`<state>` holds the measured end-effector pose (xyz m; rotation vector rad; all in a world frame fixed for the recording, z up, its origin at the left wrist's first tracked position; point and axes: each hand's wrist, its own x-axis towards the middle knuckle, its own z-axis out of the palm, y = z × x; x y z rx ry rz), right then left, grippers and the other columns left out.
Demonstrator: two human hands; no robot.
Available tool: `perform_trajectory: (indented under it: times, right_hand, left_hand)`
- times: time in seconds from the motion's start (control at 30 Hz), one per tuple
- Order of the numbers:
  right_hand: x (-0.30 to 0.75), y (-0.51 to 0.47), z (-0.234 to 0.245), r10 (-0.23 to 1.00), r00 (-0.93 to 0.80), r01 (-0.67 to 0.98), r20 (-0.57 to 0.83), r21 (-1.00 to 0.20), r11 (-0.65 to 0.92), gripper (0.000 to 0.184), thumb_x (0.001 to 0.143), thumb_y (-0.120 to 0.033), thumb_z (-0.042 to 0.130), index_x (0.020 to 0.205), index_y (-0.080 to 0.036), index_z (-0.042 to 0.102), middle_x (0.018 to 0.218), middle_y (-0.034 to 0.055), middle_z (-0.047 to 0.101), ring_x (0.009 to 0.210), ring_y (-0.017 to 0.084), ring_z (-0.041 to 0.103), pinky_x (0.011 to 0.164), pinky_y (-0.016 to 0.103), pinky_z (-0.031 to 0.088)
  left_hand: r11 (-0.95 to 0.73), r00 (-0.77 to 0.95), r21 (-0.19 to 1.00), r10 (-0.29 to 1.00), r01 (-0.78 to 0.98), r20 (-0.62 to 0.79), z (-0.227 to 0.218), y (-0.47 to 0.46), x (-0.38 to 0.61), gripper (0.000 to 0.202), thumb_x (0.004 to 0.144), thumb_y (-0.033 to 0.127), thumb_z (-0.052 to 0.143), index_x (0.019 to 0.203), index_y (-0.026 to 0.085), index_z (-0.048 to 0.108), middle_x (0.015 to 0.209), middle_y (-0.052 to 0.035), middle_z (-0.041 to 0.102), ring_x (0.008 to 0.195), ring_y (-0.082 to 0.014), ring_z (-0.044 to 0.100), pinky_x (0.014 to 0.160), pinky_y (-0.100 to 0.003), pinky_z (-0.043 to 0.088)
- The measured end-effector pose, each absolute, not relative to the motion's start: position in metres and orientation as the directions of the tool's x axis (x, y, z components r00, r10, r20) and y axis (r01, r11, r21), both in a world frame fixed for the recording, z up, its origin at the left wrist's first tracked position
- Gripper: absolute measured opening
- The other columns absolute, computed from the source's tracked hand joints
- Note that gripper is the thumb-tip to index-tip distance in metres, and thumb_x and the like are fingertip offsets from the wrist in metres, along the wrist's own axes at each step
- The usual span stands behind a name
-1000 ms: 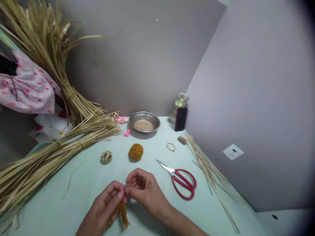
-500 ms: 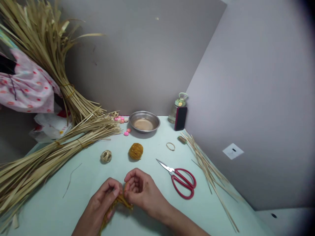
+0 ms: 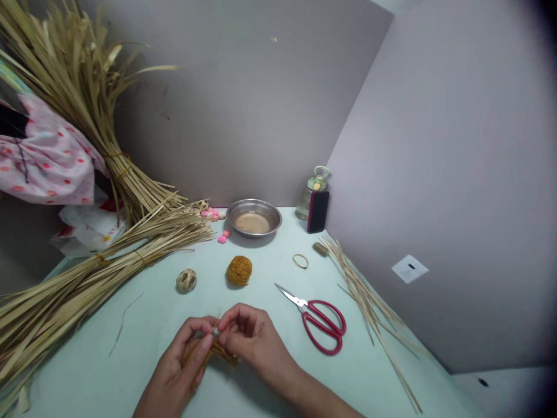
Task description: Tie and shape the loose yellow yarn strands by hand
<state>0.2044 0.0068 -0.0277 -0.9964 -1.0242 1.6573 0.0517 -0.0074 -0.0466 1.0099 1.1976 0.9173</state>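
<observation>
Low over the near part of the pale green table [image 3: 143, 325], my left hand [image 3: 176, 371] and my right hand [image 3: 252, 342] meet fingertip to fingertip. Both are closed in a pinch on a small bundle of mustard-yellow yarn strands [image 3: 213, 351] that trails between and under the fingers. A tiny pale bit shows right at the pinch; I cannot make out what it is. A ball of the same yarn [image 3: 239, 270] lies just beyond the hands, and a small woven straw ball [image 3: 186, 280] sits to its left.
Red-handled scissors [image 3: 319, 322] lie right of my hands. Bundles of dried straw strips [image 3: 87, 273] cover the left side; thin loose strips [image 3: 369, 307] run along the right wall. At the back stand a metal bowl [image 3: 254, 217], pink beads [image 3: 223, 238], a phone [image 3: 317, 211], a bottle and a small ring [image 3: 300, 261].
The strands that hung down below my left hand are now gathered up between both hands. Both hands shifted slightly and keep pinching at the same spot.
</observation>
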Motion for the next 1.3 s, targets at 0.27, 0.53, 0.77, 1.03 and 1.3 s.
perform_trajectory:
  times: [0.27,0.53,0.77,1.03,1.3]
  right_hand:
    - [0.207,0.005,-0.018,0.965,-0.225,-0.267,-0.137,-0.944,-0.196,0.035,0.070,-0.044,0.080,0.081,-0.014,0.065,0.063,-0.0024,0.058,0.056,0.009,0.048,0.057,0.022,0.037]
    - [0.219,0.006,-0.010,0.945,-0.316,-0.058,-0.085,-0.992,-0.109,0.042,0.088,-0.055,0.058,0.085,-0.015,0.066,0.075,0.0010,0.060,0.062,0.010,0.048,0.060,0.023,0.037]
    - [0.216,0.004,-0.019,0.901,-0.378,-0.021,-0.214,-0.971,-0.240,0.031,0.074,-0.043,0.076,0.078,-0.013,0.068,0.066,-0.0019,0.054,0.059,0.009,0.042,0.057,0.023,0.031]
    - [0.217,0.006,-0.019,0.973,-0.230,0.250,0.016,-0.965,0.075,0.012,0.085,-0.024,0.065,0.086,-0.020,0.077,0.081,0.0011,0.058,0.072,0.013,0.052,0.067,0.025,0.038]
    - [0.208,0.006,-0.022,0.967,-0.214,-0.053,-0.139,-0.987,-0.153,0.020,0.077,-0.032,0.068,0.073,-0.013,0.064,0.062,-0.0012,0.054,0.057,0.010,0.044,0.055,0.023,0.034]
  left_hand:
    - [0.341,0.311,0.939,0.896,-0.030,-0.316,-0.051,-0.010,0.054,0.035,0.081,0.057,0.065,0.085,0.023,0.060,0.062,0.0075,0.044,0.049,-0.0083,0.027,0.045,-0.020,0.022]
    - [0.320,0.240,0.942,0.927,-0.106,-0.288,-0.041,-0.006,0.043,0.034,0.083,0.059,0.062,0.083,0.024,0.064,0.052,0.0080,0.041,0.048,-0.0101,0.032,0.046,-0.018,0.031]
    - [0.296,0.151,0.946,0.949,-0.131,-0.276,-0.042,-0.004,0.043,0.037,0.078,0.061,0.066,0.082,0.024,0.064,0.056,0.0062,0.048,0.050,-0.0107,0.037,0.048,-0.019,0.033]
    - [0.298,0.182,0.952,0.942,-0.073,-0.281,-0.053,-0.001,0.042,0.042,0.076,0.062,0.067,0.095,0.025,0.058,0.061,0.0070,0.051,0.049,-0.0096,0.040,0.047,-0.019,0.035]
    - [0.303,0.329,0.944,0.911,-0.127,-0.248,-0.059,-0.002,0.047,0.038,0.076,0.059,0.070,0.086,0.023,0.060,0.065,0.0073,0.050,0.046,-0.0059,0.032,0.043,-0.017,0.027]
